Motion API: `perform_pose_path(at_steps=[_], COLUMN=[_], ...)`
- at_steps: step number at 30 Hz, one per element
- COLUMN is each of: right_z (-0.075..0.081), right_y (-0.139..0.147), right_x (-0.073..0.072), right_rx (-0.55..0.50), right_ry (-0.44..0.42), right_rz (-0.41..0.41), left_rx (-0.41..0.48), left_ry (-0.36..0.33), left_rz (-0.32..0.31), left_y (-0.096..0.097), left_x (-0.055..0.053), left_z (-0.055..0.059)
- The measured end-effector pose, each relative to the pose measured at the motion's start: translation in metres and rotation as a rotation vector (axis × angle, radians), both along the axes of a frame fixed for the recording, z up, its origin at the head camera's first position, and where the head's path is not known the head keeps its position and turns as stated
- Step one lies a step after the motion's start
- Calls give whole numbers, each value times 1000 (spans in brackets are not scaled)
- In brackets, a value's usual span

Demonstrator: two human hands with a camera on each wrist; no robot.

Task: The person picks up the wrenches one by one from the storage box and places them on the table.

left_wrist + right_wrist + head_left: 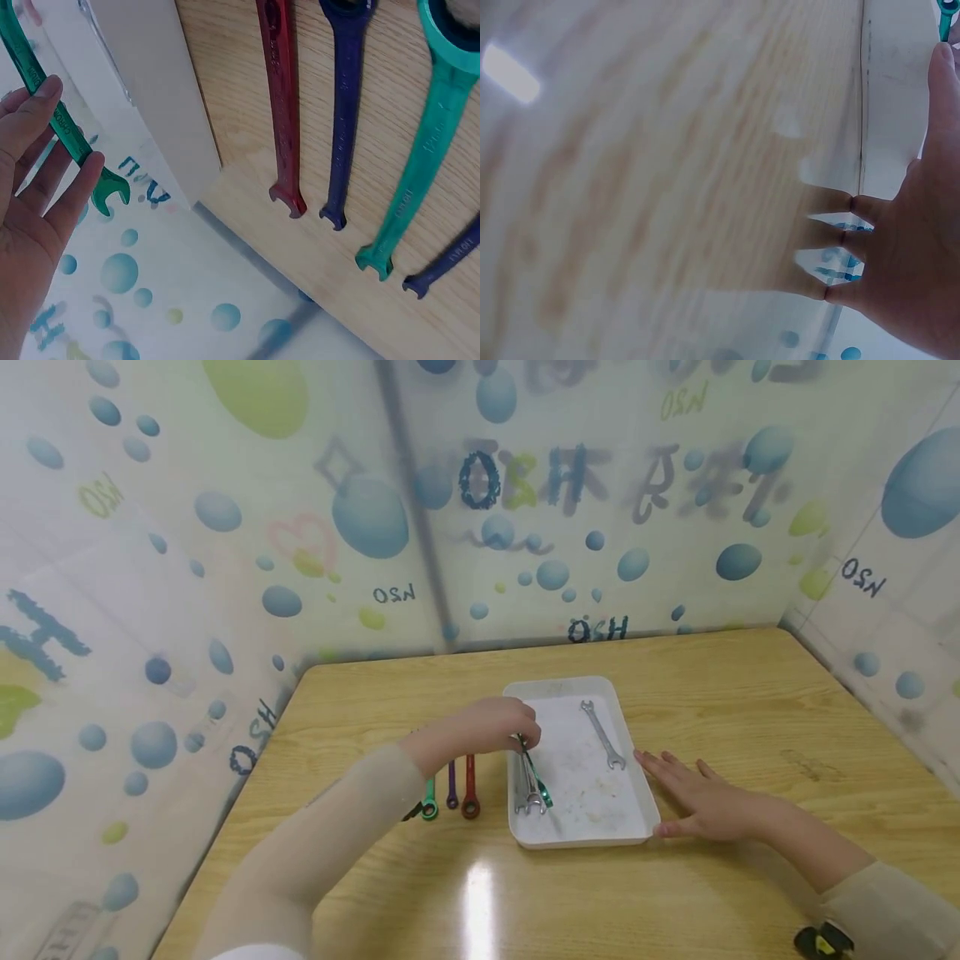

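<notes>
My left hand point(508, 725) is above the left side of a white tray point(585, 842). Its thumb and fingers pinch a green wrench point(71, 135), whose open end shows clearly in the left wrist view. Under that hand, silver wrenches point(534, 800) lie close together along the tray's left wall, partly hidden. A lone silver wrench point(602, 735) lies slanted in the tray's upper right. With fingers spread, my right hand point(708, 804) rests on the table against the tray's right side and holds nothing.
Left of the tray on the wooden table point(600, 902) lie a red wrench point(470, 787), a purple wrench point(452, 787) and another green wrench point(430, 797). A small dark purple wrench point(450, 255) shows beside them. A patterned wall covering point(525, 577) stands behind the table.
</notes>
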State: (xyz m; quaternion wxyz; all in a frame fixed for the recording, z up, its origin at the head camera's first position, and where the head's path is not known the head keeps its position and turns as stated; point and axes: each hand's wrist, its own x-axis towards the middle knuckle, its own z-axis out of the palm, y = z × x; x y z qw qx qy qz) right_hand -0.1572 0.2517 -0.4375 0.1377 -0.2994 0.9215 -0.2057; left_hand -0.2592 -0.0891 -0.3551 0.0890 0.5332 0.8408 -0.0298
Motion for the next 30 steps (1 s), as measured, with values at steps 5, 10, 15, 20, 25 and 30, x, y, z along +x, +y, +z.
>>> perform_pose_path(at_steps=[5,10,15,20,25,30], right_z=[0,2,7,10,6,6], right_y=[0,0,-1,-2,0,0], right_x=[0,1,2,3,2,1], right_rx=[-1,4,10,12,13,9], right_ry=[-3,-11,-27,-39,-28,-35], right_rz=[-2,1,-3,-9,-3,1], left_rx=[45,121,159,190,224,258], left_ry=[23,31,48,63,41,-4], left_rz=[23,11,-3,-8,-8,31], left_y=[-16,-34,-53,-74,-90,-107], left_x=[6,12,16,17,18,20], left_z=[7,11,13,11,7,2])
